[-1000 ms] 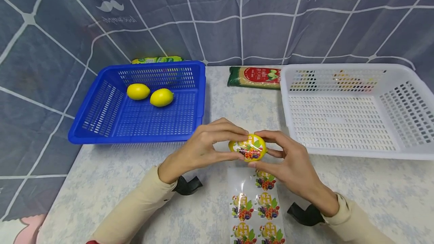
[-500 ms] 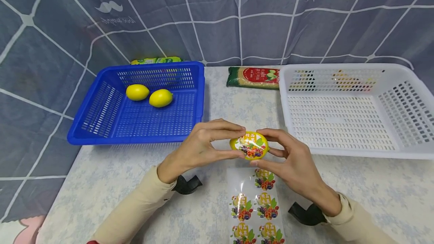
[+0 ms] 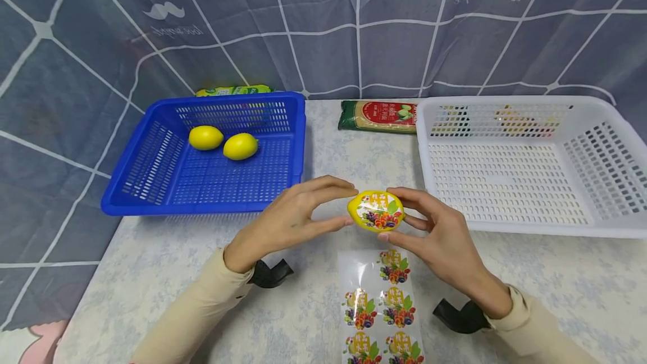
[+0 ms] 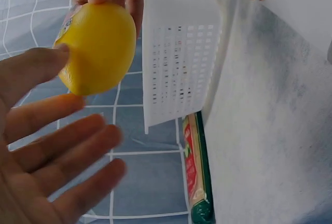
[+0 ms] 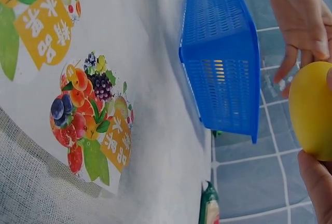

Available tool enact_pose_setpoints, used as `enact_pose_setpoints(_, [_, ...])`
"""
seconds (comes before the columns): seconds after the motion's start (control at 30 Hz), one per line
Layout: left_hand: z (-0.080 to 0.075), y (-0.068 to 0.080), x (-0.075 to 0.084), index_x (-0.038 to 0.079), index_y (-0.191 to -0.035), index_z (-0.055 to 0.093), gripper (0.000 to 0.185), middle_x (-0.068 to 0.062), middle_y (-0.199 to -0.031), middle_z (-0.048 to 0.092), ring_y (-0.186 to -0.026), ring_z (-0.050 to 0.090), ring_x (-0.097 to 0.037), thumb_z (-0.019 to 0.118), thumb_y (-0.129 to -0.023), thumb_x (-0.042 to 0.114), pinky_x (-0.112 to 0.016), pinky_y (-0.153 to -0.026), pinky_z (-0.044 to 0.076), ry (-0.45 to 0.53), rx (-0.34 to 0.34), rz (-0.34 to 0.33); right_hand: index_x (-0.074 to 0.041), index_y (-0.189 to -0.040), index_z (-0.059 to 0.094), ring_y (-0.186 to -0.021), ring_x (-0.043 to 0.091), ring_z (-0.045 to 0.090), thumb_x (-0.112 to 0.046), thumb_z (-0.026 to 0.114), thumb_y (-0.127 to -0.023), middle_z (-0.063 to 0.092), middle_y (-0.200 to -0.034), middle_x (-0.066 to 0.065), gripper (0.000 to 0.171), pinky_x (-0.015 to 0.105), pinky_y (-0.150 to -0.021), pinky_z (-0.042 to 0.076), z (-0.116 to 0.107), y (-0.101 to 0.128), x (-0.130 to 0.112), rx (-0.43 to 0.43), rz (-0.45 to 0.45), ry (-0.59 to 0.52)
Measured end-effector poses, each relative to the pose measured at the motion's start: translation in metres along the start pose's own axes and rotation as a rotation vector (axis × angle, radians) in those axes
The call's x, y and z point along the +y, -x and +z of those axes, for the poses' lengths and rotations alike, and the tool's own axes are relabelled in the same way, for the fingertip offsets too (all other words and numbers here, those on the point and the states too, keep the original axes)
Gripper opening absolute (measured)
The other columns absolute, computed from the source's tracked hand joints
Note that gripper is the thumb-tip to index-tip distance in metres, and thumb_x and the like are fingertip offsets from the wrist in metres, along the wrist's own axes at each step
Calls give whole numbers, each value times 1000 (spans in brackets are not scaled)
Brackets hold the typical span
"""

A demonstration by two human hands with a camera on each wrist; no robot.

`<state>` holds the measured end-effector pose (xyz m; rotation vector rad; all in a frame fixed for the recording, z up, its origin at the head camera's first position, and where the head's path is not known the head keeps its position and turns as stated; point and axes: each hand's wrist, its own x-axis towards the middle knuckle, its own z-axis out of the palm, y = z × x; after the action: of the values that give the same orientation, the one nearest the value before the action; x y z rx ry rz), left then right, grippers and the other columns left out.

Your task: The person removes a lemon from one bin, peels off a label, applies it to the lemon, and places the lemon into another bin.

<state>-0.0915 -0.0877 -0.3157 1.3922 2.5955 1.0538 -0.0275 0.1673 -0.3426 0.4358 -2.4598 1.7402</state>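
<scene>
Nearest, a sticker sheet point(image 3: 380, 302) lies on the table point(image 3: 151, 274); above it a stickered lemon point(image 3: 376, 210) is pinched by the right hand point(image 3: 434, 235), the left hand point(image 3: 293, 218) spread open alongside, before a blue basket point(image 3: 167, 201).

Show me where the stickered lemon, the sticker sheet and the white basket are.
stickered lemon point(image 3: 376, 212), head view, on its sticker.
sticker sheet point(image 3: 380, 308), head view, its middle.
white basket point(image 3: 510, 228), head view, near rim.

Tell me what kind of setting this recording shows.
Probably a staged tabletop work station rather than a real kitchen: a table under a floral cloth, a grey printed sheet hung as backdrop, and blue and white sorting baskets beside a sticker sheet.
</scene>
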Motion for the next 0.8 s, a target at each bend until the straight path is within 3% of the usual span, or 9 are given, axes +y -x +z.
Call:
enact_pose_setpoints(0.17, [2, 1, 0, 11, -130, 64, 39, 2, -127, 63, -118, 58, -10, 65, -96, 31, -30, -98, 48, -7, -89, -60, -10, -131, 60, -118, 12, 59, -5, 87, -72, 61, -128, 5, 65, 23, -88, 51, 1, -1, 2, -5, 28, 4])
enact_pose_setpoints(0.63, [6, -1, -1, 10, -125, 66, 30, 0, -123, 65, -113, 61, -12, 62, -98, 25, -30, -95, 50, 11, -87, -64, -12, -131, 60, -115, 13, 61, -7, 87, -73, 62, -126, 5, 64, 23, -86, 52, 0, 0, 3, -14, 60, 17])
enact_pose_setpoints(0.8, [12, -4, -1, 11, -135, 58, 46, 1, -127, 62, -111, 59, -11, 71, -92, 24, -29, -94, 49, 72, -61, -65, -9, -131, 60, -115, 15, 61, -5, 86, -73, 62, -126, 7, 65, 23, -86, 52, -1, 0, 3, -9, 34, 21])
